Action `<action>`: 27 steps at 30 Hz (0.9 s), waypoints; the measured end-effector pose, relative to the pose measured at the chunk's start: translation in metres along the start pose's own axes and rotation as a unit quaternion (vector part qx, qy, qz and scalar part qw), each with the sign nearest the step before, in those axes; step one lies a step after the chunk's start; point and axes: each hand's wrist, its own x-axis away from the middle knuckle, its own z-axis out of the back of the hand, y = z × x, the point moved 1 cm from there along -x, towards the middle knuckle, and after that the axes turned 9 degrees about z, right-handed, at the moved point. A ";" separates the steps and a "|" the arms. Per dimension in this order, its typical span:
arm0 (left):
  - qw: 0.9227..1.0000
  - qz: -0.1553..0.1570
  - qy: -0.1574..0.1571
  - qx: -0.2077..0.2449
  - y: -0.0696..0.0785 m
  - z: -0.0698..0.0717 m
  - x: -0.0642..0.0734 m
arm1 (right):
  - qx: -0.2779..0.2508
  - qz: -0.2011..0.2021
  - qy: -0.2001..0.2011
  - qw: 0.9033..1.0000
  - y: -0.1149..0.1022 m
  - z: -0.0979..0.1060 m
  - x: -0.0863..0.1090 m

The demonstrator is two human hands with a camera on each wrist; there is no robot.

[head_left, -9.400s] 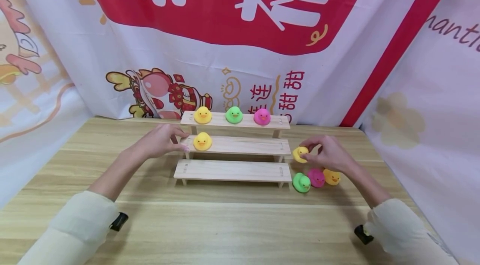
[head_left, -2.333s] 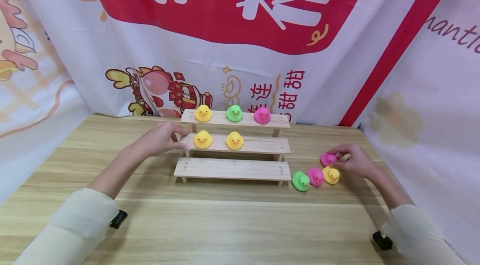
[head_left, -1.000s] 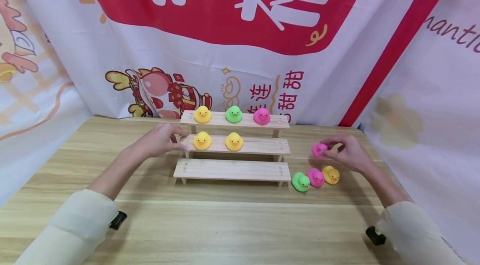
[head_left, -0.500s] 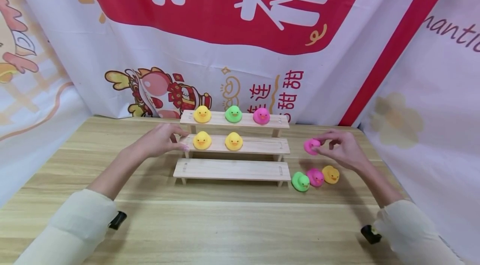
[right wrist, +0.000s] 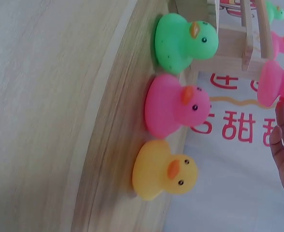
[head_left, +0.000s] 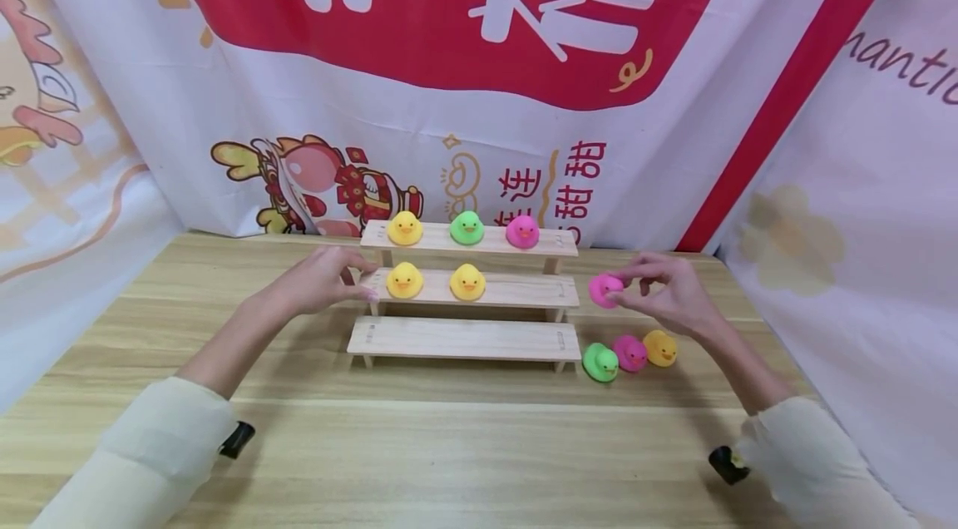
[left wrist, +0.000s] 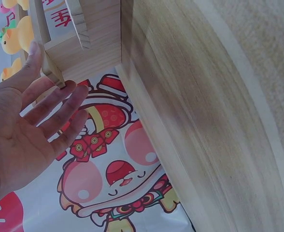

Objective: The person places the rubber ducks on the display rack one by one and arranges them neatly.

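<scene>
A pink rubber duck is pinched between the thumb and fingers of my right hand, in the air just past the right end of the middle tier. My left hand grips the left end of the three-tier wooden stand, its thumb on the middle board and the other fingers loosely spread below. Two yellow ducks sit on that board, at the left and centre. The top tier carries a yellow duck, a green duck and a pink duck. Nothing stands on the lowest tier.
On the table, right of the stand, a green duck, another pink duck and a yellow duck lie in a row beneath my right forearm. A printed cloth hangs close behind the stand.
A second yellow duck has come onto the middle tier. My right hand has since picked up a pink duck and carried it left toward the stand. My left hand stays put.
</scene>
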 end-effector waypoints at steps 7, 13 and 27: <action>1.000 0.001 -0.001 0.004 0.003 -0.001 0.001 | -0.029 0.018 -0.008 0.999 -0.011 -0.010 -0.006; 1.000 0.003 -0.004 0.001 0.003 0.000 0.001 | -0.052 0.046 -0.012 0.998 -0.018 -0.020 -0.014; 1.000 0.003 -0.005 0.004 0.003 0.000 0.002 | -0.051 0.037 -0.030 0.998 -0.029 -0.043 -0.036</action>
